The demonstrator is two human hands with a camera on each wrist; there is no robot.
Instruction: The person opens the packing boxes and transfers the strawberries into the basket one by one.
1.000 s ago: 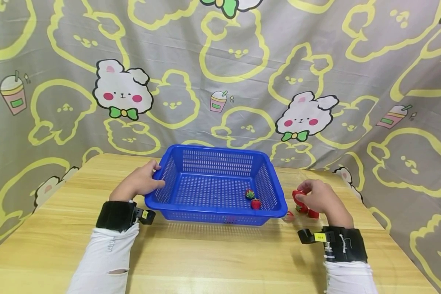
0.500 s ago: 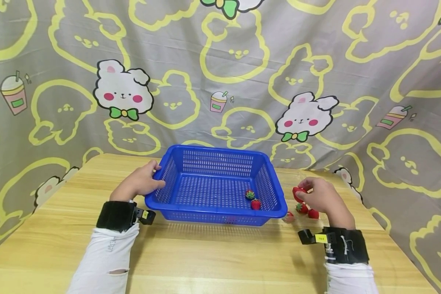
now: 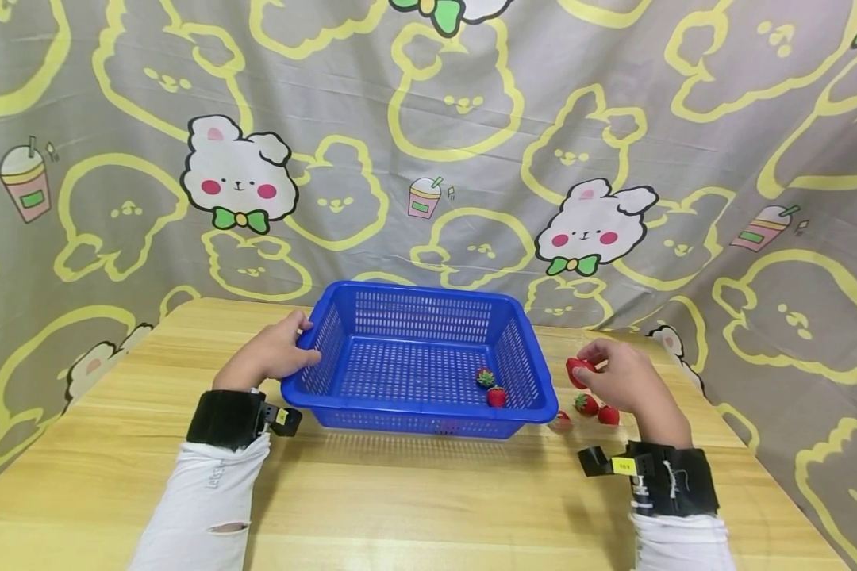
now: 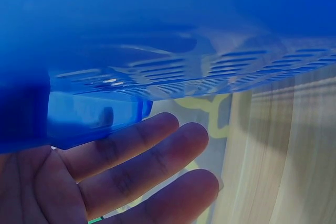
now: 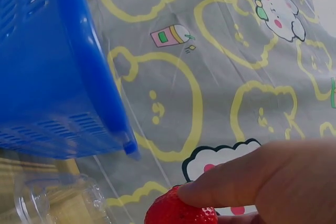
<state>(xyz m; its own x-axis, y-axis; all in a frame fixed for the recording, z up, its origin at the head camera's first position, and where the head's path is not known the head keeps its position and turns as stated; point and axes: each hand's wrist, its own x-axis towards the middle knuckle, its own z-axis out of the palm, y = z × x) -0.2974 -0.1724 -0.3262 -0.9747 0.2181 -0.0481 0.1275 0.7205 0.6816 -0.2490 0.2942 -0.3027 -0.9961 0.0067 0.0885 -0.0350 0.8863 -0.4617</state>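
Note:
A blue slotted plastic basket (image 3: 414, 408) stands mid-table with two strawberries (image 3: 496, 396) inside, towards its right end. At the basket's left end my left hand (image 3: 274, 349) holds the rim, thumb over the top. The left wrist view shows its fingers (image 4: 157, 163) stretched out under the rim on the outside. Right of the basket, my right hand (image 3: 621, 381) pinches a red strawberry (image 5: 178, 208) between thumb and fingers, above several more strawberries (image 3: 586, 404) at a clear plastic container (image 5: 58, 198).
The wooden table (image 3: 400, 500) runs back to a grey curtain (image 3: 371, 190) printed with yellow outlines and white bunnies. The basket's right wall is close to the clear container. Black wrist straps with small cameras sit on both forearms.
My right hand has lifted the strawberry slightly up from the others, leaving those more visible below. My left hand and the basket stay in place.

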